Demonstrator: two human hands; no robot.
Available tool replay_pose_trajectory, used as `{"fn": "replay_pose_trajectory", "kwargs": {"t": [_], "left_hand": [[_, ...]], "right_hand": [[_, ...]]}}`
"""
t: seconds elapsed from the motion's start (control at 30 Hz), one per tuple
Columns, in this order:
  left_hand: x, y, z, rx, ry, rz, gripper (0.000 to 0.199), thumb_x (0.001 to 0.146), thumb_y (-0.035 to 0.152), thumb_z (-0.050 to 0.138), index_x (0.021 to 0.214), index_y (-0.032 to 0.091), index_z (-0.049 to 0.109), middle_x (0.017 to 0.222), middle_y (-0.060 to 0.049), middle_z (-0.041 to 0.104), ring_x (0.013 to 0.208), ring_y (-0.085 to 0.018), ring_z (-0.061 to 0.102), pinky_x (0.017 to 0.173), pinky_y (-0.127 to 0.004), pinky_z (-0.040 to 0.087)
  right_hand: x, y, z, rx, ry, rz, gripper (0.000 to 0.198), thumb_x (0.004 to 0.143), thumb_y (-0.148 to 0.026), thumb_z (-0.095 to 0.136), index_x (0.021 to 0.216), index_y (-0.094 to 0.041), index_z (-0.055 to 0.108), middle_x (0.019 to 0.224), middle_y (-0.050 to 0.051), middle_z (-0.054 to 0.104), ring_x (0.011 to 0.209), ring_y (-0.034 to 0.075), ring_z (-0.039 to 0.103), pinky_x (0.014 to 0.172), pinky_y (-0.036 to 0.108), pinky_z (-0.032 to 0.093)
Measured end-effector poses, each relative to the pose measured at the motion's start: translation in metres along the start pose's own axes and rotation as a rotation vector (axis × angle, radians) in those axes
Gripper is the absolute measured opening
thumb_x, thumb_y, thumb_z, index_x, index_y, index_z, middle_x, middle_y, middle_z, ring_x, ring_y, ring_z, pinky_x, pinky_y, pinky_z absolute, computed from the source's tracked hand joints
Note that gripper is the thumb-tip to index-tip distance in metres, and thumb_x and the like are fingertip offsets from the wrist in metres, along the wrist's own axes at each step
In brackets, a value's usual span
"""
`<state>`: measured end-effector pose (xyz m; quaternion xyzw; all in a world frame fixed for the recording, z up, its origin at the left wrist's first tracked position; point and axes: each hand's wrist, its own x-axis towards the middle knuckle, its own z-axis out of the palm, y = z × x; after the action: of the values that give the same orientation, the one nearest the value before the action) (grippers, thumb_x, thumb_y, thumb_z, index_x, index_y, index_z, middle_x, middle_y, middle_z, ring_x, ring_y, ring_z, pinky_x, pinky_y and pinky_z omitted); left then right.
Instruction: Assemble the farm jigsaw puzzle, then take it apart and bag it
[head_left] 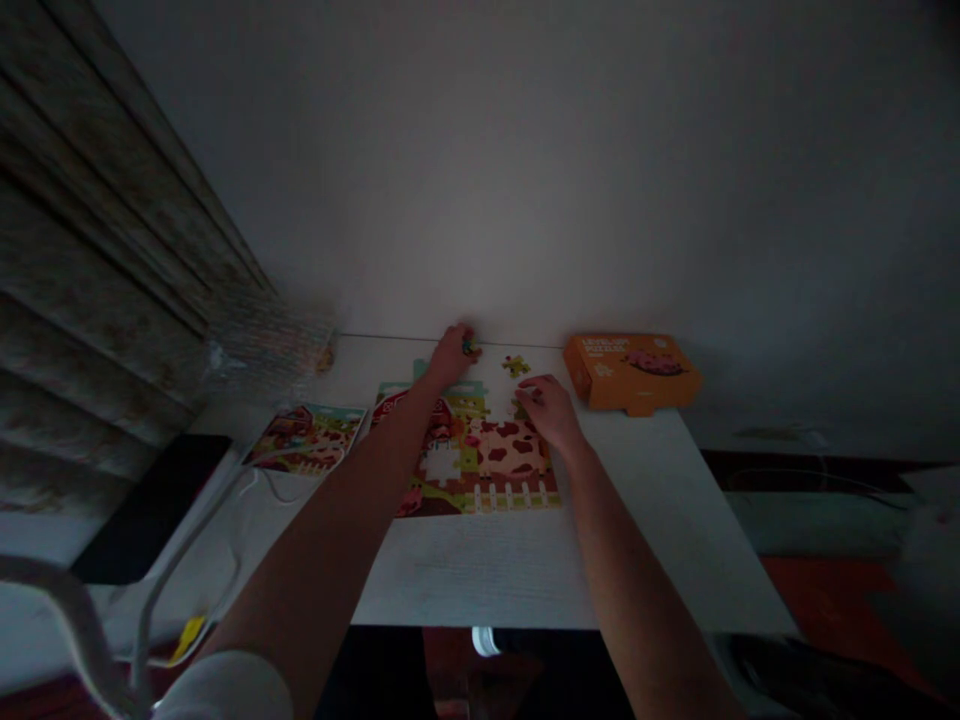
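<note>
A partly assembled farm jigsaw puzzle [517,450] lies on the white table, showing a red barn, a spotted cow and a white fence. Bare table shows through gaps in its middle and upper right. Beyond its top edge, my left hand [451,358] closes its fingers on a small dark puzzle piece [470,347]. My right hand [551,408] is at the puzzle's upper right, above the cow, its fingers drawn together at a piece mostly hidden beneath them. A loose yellow-green puzzle piece [515,366] lies between the hands, toward the wall.
An orange puzzle box [632,372] stands at the back right. To the left lie a farm picture sheet [307,438], crumpled clear plastic wrap [262,350] and a dark flat tablet-like object [154,508]. A white cable [180,570] bends across the left side. The wall borders the table's back edge.
</note>
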<state>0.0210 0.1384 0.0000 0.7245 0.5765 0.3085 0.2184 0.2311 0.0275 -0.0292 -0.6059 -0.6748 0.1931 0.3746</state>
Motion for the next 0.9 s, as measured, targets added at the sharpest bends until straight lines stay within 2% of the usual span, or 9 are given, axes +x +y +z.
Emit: {"fn": "replay_pose_trajectory", "kwargs": {"t": [0.1,0.2,0.27,0.37,0.43,0.5,0.6,0.77,0.9], "left_hand": [[-0.010,0.006,-0.005,-0.147,0.005,0.019,0.042,0.078,0.005,0.067,0.118,0.017,0.063,0.120,-0.010,0.066,0.103,-0.019,0.066,0.093,-0.032,0.053],[-0.040,0.010,-0.019,-0.336,-0.133,0.014,0.048,0.079,0.004,0.057,0.124,0.021,0.060,0.118,-0.006,0.067,0.084,-0.013,0.069,0.077,-0.027,0.057],[-0.068,0.008,-0.031,-0.433,-0.245,0.036,0.049,0.080,0.010,0.058,0.127,0.025,0.059,0.122,-0.004,0.067,0.085,-0.013,0.071,0.074,-0.026,0.058],[-0.105,-0.003,-0.045,-0.554,-0.331,-0.003,0.054,0.077,0.013,0.062,0.129,0.027,0.055,0.129,-0.005,0.064,0.086,-0.014,0.071,0.071,-0.025,0.058],[-0.120,-0.013,-0.049,-0.601,-0.366,-0.049,0.054,0.075,0.015,0.066,0.127,0.027,0.054,0.127,-0.006,0.065,0.081,-0.014,0.071,0.070,-0.026,0.058],[-0.127,-0.020,-0.048,-0.597,-0.383,-0.068,0.050,0.075,0.018,0.070,0.122,0.026,0.056,0.122,-0.005,0.067,0.080,-0.014,0.071,0.070,-0.028,0.059],[-0.128,-0.024,-0.046,-0.570,-0.360,-0.048,0.047,0.076,0.022,0.072,0.121,0.026,0.056,0.115,-0.004,0.069,0.079,-0.014,0.071,0.069,-0.028,0.059],[-0.124,-0.023,-0.059,-0.524,-0.220,-0.068,0.045,0.084,0.034,0.068,0.126,0.023,0.057,0.106,-0.003,0.071,0.073,-0.014,0.070,0.066,-0.028,0.058],[-0.119,-0.030,-0.075,-0.246,-0.064,-0.105,0.030,0.090,0.034,0.059,0.117,0.021,0.067,0.096,-0.003,0.073,0.080,-0.017,0.070,0.072,-0.028,0.055]], "right_hand": [[0.000,-0.005,-0.001,0.064,0.069,-0.001,0.035,0.089,-0.034,0.063,0.121,-0.021,0.068,0.116,0.012,0.065,0.080,0.020,0.064,0.079,0.038,0.056],[-0.002,-0.015,-0.002,0.200,0.107,0.023,0.053,0.087,-0.036,0.066,0.138,-0.023,0.057,0.129,0.014,0.063,0.085,0.020,0.065,0.075,0.035,0.056],[-0.005,-0.027,-0.001,0.320,0.013,0.040,0.054,0.087,-0.038,0.068,0.139,-0.026,0.056,0.127,0.011,0.065,0.085,0.019,0.066,0.071,0.032,0.057],[-0.014,-0.048,0.004,0.460,-0.242,0.023,0.051,0.088,-0.039,0.069,0.137,-0.028,0.058,0.120,0.006,0.069,0.083,0.016,0.068,0.070,0.030,0.058],[-0.021,-0.061,0.008,0.492,-0.370,0.010,0.051,0.089,-0.036,0.070,0.138,-0.030,0.059,0.118,0.004,0.071,0.084,0.016,0.069,0.072,0.030,0.058],[-0.026,-0.070,0.013,0.472,-0.429,0.002,0.051,0.090,-0.032,0.070,0.140,-0.032,0.059,0.117,0.003,0.073,0.088,0.017,0.070,0.075,0.031,0.059],[-0.031,-0.075,0.020,0.411,-0.435,-0.013,0.044,0.092,-0.025,0.067,0.135,-0.032,0.065,0.113,0.002,0.076,0.092,0.019,0.071,0.078,0.033,0.059],[-0.033,-0.067,0.033,0.423,-0.396,0.074,0.022,0.090,-0.023,0.067,0.110,-0.025,0.074,0.090,0.001,0.078,0.080,0.018,0.073,0.069,0.029,0.057],[-0.034,-0.065,0.039,0.447,-0.375,0.158,0.009,0.084,-0.023,0.073,0.092,-0.021,0.072,0.086,0.002,0.076,0.078,0.018,0.072,0.067,0.027,0.054]]}}
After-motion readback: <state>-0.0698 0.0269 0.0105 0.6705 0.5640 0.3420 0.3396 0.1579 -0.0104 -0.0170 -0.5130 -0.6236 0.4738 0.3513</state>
